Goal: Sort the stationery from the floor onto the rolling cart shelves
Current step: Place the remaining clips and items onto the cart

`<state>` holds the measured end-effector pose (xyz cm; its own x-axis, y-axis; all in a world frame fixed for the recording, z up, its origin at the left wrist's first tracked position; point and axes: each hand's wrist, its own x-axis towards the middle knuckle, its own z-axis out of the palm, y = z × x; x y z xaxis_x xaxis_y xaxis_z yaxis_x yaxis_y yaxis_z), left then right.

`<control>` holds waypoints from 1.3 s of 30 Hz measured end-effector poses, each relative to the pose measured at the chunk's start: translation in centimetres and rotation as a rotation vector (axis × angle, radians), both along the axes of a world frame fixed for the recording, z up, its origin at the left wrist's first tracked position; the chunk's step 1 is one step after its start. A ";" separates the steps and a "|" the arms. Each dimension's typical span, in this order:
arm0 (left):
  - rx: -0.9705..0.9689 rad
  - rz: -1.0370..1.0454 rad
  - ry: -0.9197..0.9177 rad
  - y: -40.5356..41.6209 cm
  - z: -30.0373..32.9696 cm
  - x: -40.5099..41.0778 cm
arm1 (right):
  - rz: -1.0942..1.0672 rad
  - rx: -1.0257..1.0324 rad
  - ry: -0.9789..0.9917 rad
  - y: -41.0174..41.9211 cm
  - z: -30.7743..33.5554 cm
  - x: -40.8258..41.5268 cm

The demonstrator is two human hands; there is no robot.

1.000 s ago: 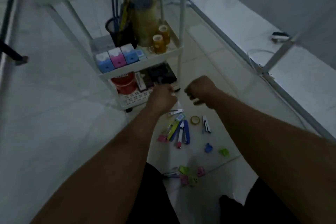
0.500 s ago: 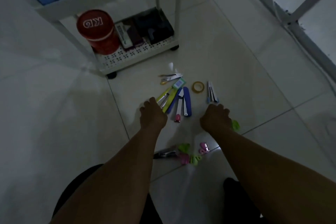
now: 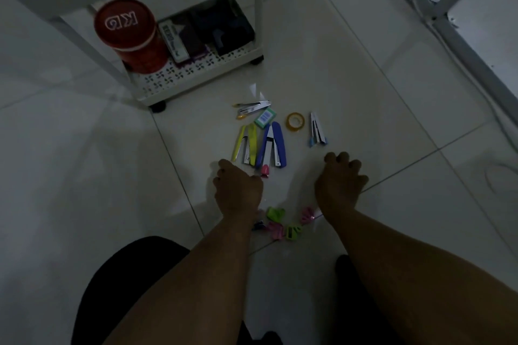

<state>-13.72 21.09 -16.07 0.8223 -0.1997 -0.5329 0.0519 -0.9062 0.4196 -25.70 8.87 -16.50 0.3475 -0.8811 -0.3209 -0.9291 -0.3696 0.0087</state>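
Since half a second before, both hands had dropped lower over the floor (image 3: 364, 92), nearer the clips. The left hand (image 3: 238, 190) hung with fingers curled downward, just short of the pink item (image 3: 265, 170) at the blue stapler's (image 3: 273, 145) near end; whether it held anything could not be told. The right hand (image 3: 340, 185) was likewise curled, contents hidden, with the tape ring (image 3: 295, 121) and white stapler (image 3: 316, 130) beyond it. Coloured clips (image 3: 280, 221) lay between the wrists. The cart (image 3: 196, 78) stood beyond.
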 end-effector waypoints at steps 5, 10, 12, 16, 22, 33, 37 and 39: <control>0.123 -0.577 -0.056 1.0 0.0 -4.8 | -0.121 0.105 -0.073 -1.0 -0.4 -2.4; 0.148 -0.945 -0.094 2.1 -0.8 -6.4 | 0.023 0.193 -0.160 -0.7 -0.8 -3.1; 0.118 -0.982 -0.053 2.4 -0.9 -6.7 | 0.097 0.230 -0.171 0.2 -0.6 -2.9; 0.135 -1.127 -0.065 3.2 -0.8 -7.6 | 0.149 0.306 -0.208 2.6 -0.2 -3.3; 0.111 -1.180 -0.209 3.4 -1.2 -8.0 | 0.201 0.328 -0.199 5.3 0.0 -4.7; 0.043 -1.069 -0.213 2.8 -1.8 -6.3 | 0.220 0.289 -0.201 4.5 -0.7 -2.8; 0.043 -1.015 -0.169 3.4 -1.9 -5.7 | 0.242 0.264 -0.198 3.9 -1.3 -2.6; 0.044 -1.053 -0.150 3.7 -1.8 -5.7 | 0.249 0.246 -0.209 4.1 -1.4 -2.8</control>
